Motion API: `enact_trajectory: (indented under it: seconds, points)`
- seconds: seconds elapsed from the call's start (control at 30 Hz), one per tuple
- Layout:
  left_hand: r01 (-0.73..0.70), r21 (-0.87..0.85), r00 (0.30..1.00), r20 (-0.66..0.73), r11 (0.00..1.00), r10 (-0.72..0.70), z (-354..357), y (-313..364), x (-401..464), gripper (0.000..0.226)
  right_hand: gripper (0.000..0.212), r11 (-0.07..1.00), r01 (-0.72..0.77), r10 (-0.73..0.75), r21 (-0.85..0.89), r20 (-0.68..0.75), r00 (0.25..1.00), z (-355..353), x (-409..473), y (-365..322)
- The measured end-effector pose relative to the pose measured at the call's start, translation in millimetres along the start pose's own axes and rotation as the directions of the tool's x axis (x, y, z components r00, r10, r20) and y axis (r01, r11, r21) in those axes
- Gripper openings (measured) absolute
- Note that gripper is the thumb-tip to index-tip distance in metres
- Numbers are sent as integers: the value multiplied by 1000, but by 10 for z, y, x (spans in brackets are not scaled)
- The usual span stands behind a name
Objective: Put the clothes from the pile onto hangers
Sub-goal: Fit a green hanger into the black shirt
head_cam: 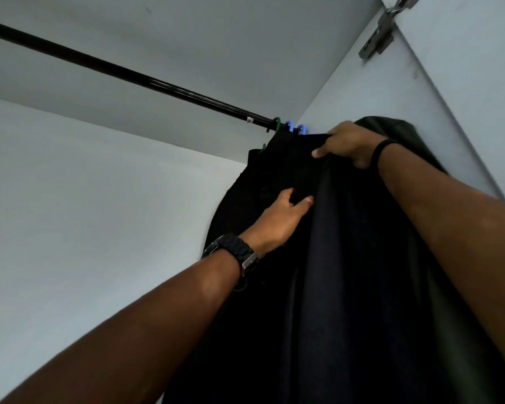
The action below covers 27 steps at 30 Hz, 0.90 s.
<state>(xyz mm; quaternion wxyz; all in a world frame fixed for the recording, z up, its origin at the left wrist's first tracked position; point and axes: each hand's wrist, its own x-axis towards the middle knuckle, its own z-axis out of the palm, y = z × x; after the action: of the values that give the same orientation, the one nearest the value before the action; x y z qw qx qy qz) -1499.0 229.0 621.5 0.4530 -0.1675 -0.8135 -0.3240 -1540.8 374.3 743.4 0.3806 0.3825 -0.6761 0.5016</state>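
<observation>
Both forearms reach up from the bottom edge into the wardrobe corner. Right hand (349, 144) has its fingers curled over the top edge of the dark garment (347, 258), pinching it just below the rail (123, 74) by the blue hanger hooks (295, 128). Left hand (280, 217), lower and nearer, grips a fold; the cloth's long axis hangs straight down from the fingers.
</observation>
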Motion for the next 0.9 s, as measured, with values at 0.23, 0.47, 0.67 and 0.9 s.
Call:
enact_trajectory:
  seconds: [0.23,0.47,0.67,0.9]
  points:
    - [3,91,998,57,996,-8,16,400,-312,55,42,995,-42,33,-87,-99,994,-298,-387,-88]
    - [37,59,996,75,998,-42,-17,632,-1050,53,45,939,47,-147,-341,-272,951,-234,-1392,-236]
    - [75,-22,996,51,997,-73,120,806,-1616,51,26,993,46,-56,-110,-93,994,-116,-2201,-300]
    - [212,-10,972,-106,977,-212,166,933,-2406,50,31,970,-137,121,201,89,989,-154,-3163,-414]
